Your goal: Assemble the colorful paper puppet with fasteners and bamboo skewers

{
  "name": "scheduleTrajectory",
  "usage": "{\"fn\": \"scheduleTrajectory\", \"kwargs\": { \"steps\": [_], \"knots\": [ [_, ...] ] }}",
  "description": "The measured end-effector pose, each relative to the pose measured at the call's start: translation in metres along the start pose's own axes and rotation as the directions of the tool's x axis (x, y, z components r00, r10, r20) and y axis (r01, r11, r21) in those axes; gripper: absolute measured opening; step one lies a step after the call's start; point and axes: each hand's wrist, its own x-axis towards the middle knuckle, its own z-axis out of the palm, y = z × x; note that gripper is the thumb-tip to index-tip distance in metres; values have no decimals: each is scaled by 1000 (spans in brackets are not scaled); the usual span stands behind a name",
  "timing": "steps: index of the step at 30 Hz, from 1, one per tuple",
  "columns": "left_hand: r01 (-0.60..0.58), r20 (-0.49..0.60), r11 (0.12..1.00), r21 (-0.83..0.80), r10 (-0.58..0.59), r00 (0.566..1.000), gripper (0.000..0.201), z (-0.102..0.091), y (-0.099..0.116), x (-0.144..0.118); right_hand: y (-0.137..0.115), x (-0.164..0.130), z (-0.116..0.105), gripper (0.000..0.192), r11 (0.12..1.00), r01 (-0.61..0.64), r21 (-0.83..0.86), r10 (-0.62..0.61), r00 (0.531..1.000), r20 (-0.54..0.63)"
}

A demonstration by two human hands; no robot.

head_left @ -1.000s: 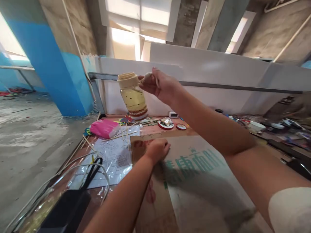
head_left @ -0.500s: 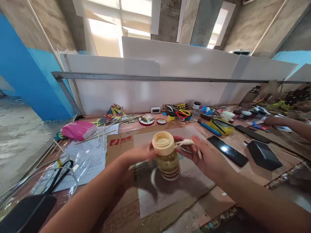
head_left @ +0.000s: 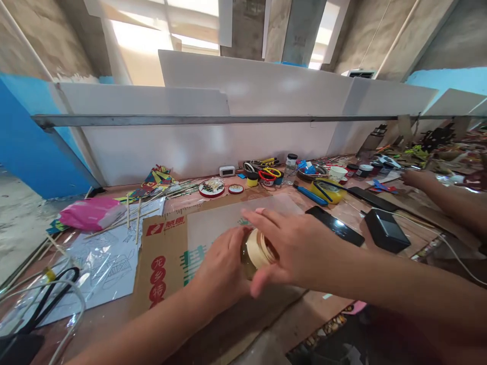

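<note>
A glass jar with a cream-coloured top (head_left: 257, 249) is tilted between my two hands over the cardboard. My left hand (head_left: 222, 261) wraps round the jar's glass body from the left. Across the cream top lies my right hand (head_left: 291, 246), its thumb at the lower side and its fingers over the upper side. Between them the hands hide most of the jar, including its patterned lower band and the pale cord. Beneath is a printed cardboard sheet (head_left: 162, 256) with a whitish sheet (head_left: 205, 223) on it.
A black phone (head_left: 335, 225) and a black box (head_left: 387, 230) lie at right. Behind are bead-filled lids (head_left: 211, 187), scissors (head_left: 269, 175) and paint pots. Drawings (head_left: 110, 263) and a pink bag (head_left: 91, 213) lie left. A co-worker's arm (head_left: 437, 190) reaches in at far right.
The jar has gone from nearly upright to tilted. My right hand has moved from the cord at its side onto the cream top. The camera view has shifted to the right.
</note>
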Motion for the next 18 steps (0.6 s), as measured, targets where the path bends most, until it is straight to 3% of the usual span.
{"fn": "scheduleTrajectory", "kwargs": {
  "steps": [4,8,12,18],
  "knots": [
    [52,-1,996,65,-52,999,79,-5,-2,-1,-9,9,25,82,995,-58,-86,64,995,72],
    [58,-12,997,-57,-58,998,76,-1,-12,0,-4,4,44,63,991,-92,-97,86,994,-69],
    [39,-12,990,-139,-41,999,76,2,-21,7,2,10,53,42,1000,13,-20,-17,981,-191],
    [-44,-4,969,-245,44,999,63,-3,-30,18,15,32,59,30,979,203,15,-190,937,-293]
  ]
}}
